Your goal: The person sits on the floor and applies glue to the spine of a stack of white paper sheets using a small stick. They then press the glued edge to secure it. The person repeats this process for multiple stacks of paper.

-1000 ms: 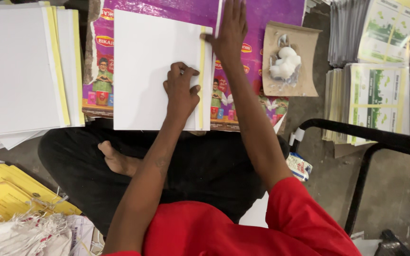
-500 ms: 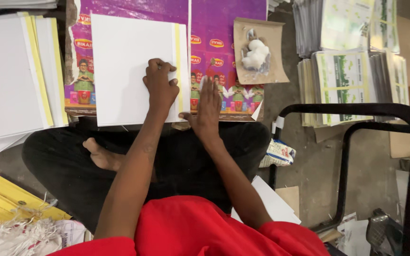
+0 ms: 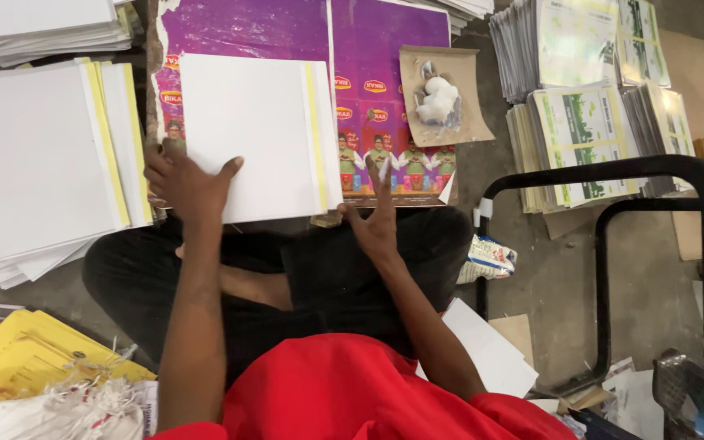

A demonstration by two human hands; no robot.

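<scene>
The left hand (image 3: 187,183) is flat on the near-left corner of the white sheet (image 3: 250,134), fingers spread, pinning it rather than gripping it; that sheet lies on the purple printed board (image 3: 385,49) just ahead of the crossed legs, with a thin yellow strip (image 3: 314,134) running down near its right edge. The right hand (image 3: 376,213) is open and empty, fingers splayed, fingertips at the board's near edge just right of the sheet, not touching the strip; by my reading this is the steady-and-align beat, sheet held square while the free hand is between jobs. Off to the right, a scrap of brown card with a white wad (image 3: 440,99) sits on the board; well left, a stack of similar white sheets with yellow strips (image 3: 42,163) waits. Whatever comes next calls for the left palm to hold pressure so the sheet doesn't skate, and for the right hand to come cleanly along that yellow edge.
</scene>
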